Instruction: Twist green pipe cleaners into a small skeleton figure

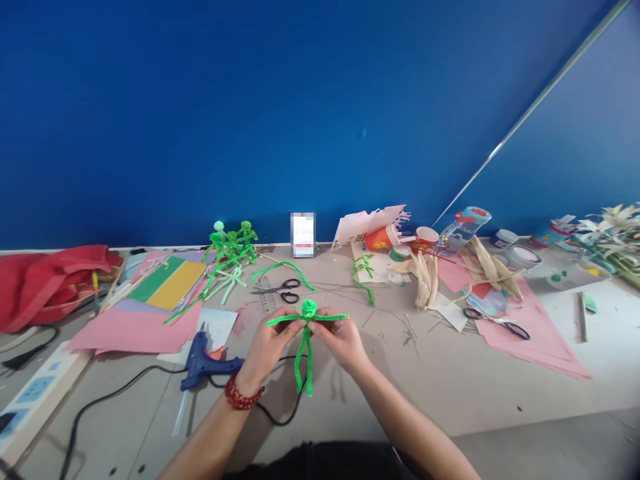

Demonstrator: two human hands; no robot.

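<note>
A bright green pipe-cleaner figure (309,310) is held up above the table, with a coiled round head, two arms stretched sideways and two legs hanging down. My left hand (273,341) pinches it at the chest from one side. From the other side my right hand (343,339) pinches the same spot, thumbs almost meeting. Behind the hands lie black-handled scissors (287,291) and a loose green pipe cleaner (287,265). Another bent green pipe-cleaner piece (364,268) rests farther right. Several finished-looking green figures (233,237) stand clustered at the back left.
Left of my forearm lies a blue glue gun (205,363) with a black cord, near a white power strip (40,400). Pink paper (145,328) and red cloth (55,283) spread left. A phone (303,235) leans on the blue wall. Paper cups (383,238), husks (425,280) and second scissors (496,321) sit right.
</note>
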